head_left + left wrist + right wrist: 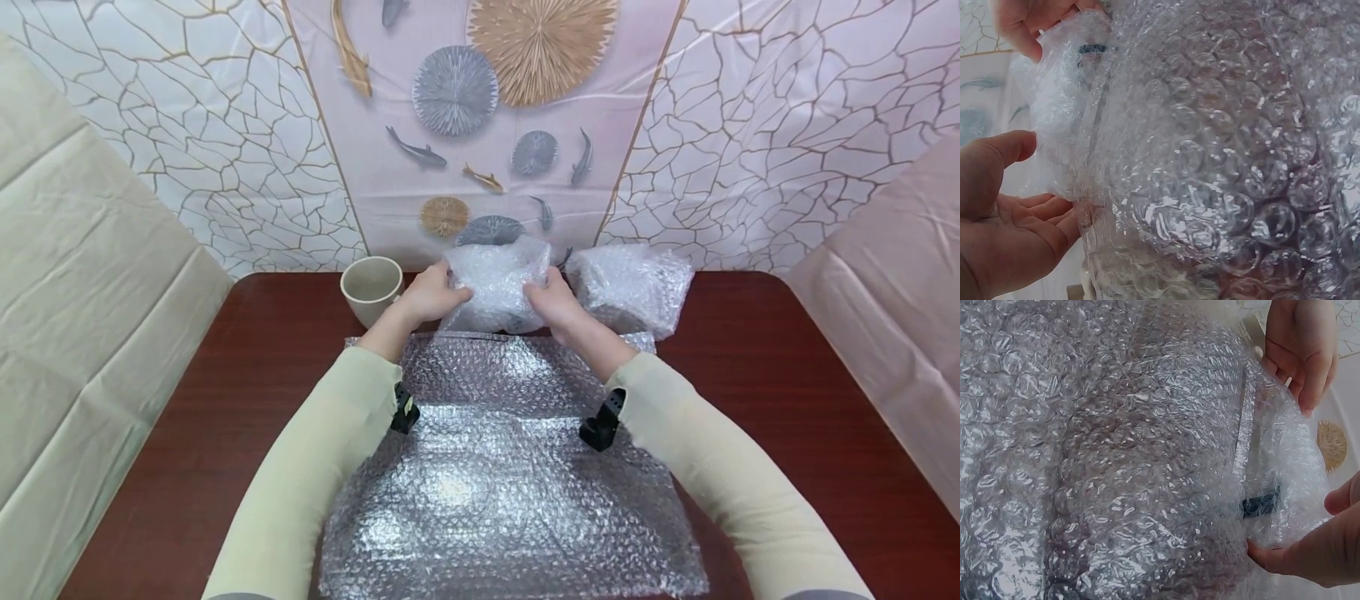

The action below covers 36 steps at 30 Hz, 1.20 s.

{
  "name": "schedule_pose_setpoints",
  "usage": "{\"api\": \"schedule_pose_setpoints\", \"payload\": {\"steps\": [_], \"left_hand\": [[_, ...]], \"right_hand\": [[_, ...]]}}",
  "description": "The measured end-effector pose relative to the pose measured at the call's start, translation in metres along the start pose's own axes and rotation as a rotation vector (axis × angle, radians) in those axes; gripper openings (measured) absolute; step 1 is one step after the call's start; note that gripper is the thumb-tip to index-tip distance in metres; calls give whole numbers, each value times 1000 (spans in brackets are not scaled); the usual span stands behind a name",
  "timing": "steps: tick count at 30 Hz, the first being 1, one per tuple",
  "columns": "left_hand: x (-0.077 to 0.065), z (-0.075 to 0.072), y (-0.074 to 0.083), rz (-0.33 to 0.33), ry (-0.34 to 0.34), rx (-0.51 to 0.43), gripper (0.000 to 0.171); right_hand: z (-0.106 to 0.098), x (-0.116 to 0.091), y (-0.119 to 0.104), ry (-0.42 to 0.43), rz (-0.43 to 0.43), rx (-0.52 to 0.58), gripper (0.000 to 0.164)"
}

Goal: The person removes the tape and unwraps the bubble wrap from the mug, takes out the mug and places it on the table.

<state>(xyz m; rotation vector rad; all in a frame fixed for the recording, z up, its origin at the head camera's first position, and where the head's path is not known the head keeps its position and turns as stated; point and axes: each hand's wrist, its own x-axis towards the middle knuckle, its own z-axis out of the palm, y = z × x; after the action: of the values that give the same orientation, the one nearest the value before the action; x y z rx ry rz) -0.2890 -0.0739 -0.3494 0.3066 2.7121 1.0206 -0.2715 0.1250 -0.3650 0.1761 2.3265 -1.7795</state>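
Observation:
At the far edge of the table, both hands hold a bubble-wrapped bundle (495, 279) between them. My left hand (432, 293) grips its left end, thumb on the near face and fingers reaching underneath, as the left wrist view shows. On the right end, my right hand (553, 298) has its thumb and fingers around the wrap. A dark band (1260, 505) shows through the plastic in the right wrist view; the rest of the contents is hidden. Toward me, a large bubble wrap sheet (487, 500) lies spread out, its far edge just below the bundle.
A pale mug (372, 287) stands beside the left hand, near the table's back edge. Right of the right hand sits a second bubble-wrapped bundle (630, 287). The dark red table (195, 442) backs onto a patterned cloth wall (262, 133).

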Motion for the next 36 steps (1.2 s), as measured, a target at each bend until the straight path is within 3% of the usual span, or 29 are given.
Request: {"api": "schedule_pose_setpoints", "payload": {"steps": [7,19,26,36], "left_hand": [[3,0,0,7,8,-72,48],[4,-2,4,16,50,-47,53],[3,-6,9,48,74,-38,42],[0,-12,17,51,83,-50,58]], "right_hand": [[4,6,3,26,-29,73,54],[2,9,6,46,-66,128,52],[-1,5,1,49,-73,156,51],[-8,-4,-10,24,-8,114,50]]}}
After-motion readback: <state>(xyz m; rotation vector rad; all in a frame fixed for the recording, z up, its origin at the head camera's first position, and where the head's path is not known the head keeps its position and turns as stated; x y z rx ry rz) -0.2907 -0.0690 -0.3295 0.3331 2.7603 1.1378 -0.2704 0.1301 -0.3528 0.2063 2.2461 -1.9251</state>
